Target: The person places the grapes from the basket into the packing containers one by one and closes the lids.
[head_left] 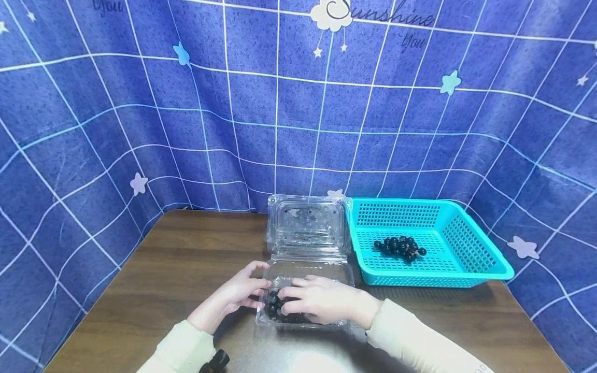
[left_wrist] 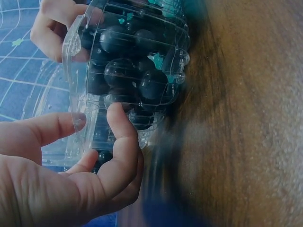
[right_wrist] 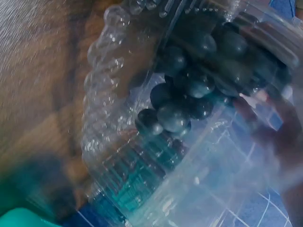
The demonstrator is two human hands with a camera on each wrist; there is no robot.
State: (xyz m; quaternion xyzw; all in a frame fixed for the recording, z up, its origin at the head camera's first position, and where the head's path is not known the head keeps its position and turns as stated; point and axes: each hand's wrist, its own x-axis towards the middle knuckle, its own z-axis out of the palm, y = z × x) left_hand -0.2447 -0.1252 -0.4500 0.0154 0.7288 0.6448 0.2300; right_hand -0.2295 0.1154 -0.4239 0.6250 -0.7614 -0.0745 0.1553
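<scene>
A clear plastic clamshell box (head_left: 342,272) stands on the table with its lid (head_left: 310,223) folded back. Dark grapes (head_left: 272,305) lie at the near left of its base, also seen through the wall in the left wrist view. My left hand (head_left: 238,290) grips the box's left side, thumb at the rim and fingers against the outer wall. Inside the box, my right hand (head_left: 322,300) holds the grapes, with fingers bent over them; part of the bunch is hidden beneath it. In the right wrist view the grapes (right_wrist: 175,116) show blurred through the plastic.
Right of the box, a turquoise basket (head_left: 434,281) holds another bunch of dark grapes (head_left: 401,247). A wooden table (head_left: 186,254) lies underneath. Blue curtain (head_left: 298,145) with white lines encloses the back and sides. A small black object (head_left: 218,360) is by the left sleeve.
</scene>
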